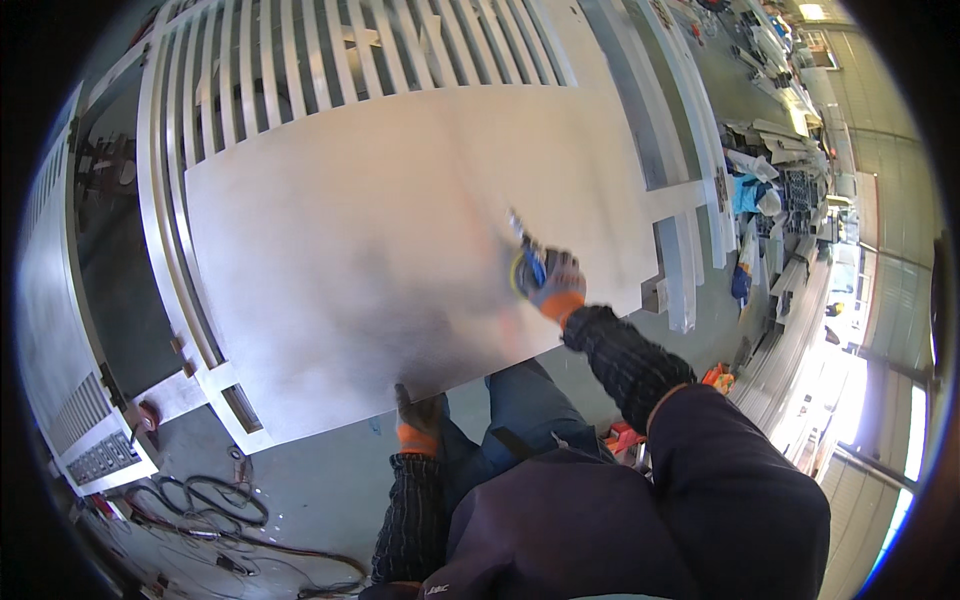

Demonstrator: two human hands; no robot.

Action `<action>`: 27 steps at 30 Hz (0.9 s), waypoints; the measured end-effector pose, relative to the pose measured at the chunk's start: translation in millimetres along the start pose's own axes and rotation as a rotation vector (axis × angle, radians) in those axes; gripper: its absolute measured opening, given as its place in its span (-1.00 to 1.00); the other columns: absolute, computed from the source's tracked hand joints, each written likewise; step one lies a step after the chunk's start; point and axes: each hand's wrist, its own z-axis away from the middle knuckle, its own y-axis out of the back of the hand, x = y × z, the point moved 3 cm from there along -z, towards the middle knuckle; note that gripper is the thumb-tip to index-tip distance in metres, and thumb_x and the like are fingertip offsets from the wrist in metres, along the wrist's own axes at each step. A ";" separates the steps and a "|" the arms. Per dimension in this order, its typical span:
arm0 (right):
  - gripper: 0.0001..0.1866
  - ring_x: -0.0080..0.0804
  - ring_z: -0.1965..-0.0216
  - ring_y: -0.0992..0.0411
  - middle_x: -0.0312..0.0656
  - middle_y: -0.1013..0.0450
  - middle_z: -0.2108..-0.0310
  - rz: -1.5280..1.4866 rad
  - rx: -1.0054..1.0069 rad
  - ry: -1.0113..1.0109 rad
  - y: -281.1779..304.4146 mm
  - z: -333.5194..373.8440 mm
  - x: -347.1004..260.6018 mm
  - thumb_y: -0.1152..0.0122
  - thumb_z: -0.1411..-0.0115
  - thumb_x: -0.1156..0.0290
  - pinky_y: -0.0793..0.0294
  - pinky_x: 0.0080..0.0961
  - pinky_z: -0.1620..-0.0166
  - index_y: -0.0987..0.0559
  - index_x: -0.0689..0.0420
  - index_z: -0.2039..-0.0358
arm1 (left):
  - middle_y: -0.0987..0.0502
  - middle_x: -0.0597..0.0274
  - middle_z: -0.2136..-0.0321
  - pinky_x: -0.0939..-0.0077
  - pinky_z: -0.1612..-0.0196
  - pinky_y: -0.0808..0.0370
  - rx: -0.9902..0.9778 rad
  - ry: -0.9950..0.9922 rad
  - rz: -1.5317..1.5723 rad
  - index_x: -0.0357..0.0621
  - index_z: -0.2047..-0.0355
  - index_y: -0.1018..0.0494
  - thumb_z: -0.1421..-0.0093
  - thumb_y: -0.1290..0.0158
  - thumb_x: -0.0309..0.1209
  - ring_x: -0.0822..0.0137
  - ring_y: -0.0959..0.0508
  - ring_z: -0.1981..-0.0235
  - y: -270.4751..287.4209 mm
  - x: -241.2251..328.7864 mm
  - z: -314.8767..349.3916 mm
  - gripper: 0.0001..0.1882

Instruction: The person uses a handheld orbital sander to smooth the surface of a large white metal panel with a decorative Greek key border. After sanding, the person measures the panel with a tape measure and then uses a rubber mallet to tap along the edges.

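A large pale metal panel [330, 230], with a dark smudged patch near its front edge, lies flat before me on a slatted metal frame [270, 75]. My right hand [560, 280], in a grey glove with an orange cuff, is closed around a small tool [536, 266] over the right part of the panel. Blue grip parts, a yellow-rimmed round part and a slim silvery tip pointing away show on it; its exact kind is unclear. At the front edge, my gloved left hand [420, 412] has a finger stretched up to the panel, and I see nothing held in it.
Another slatted metal gate [65, 330] stands at the left. Black cables [210, 510] coil on the floor at lower left. Long metal profiles [775, 350] and piled materials [780, 190] line the right side. Red tools [625, 440] lie on the floor near my right arm.
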 end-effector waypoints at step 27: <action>-0.08 0.13 -0.02 -0.61 0.19 -0.63 0.06 -0.461 0.287 0.215 168.2 -271.9 255.0 -0.53 -0.03 -0.03 -0.58 -0.16 -0.10 -0.41 0.17 -0.31 | -0.41 0.05 -0.34 -0.03 -0.31 -0.47 -0.143 -0.158 -0.105 -0.10 -0.42 -0.25 -0.37 -0.11 0.11 0.00 -0.46 -0.31 -162.9 -151.0 53.0 -0.21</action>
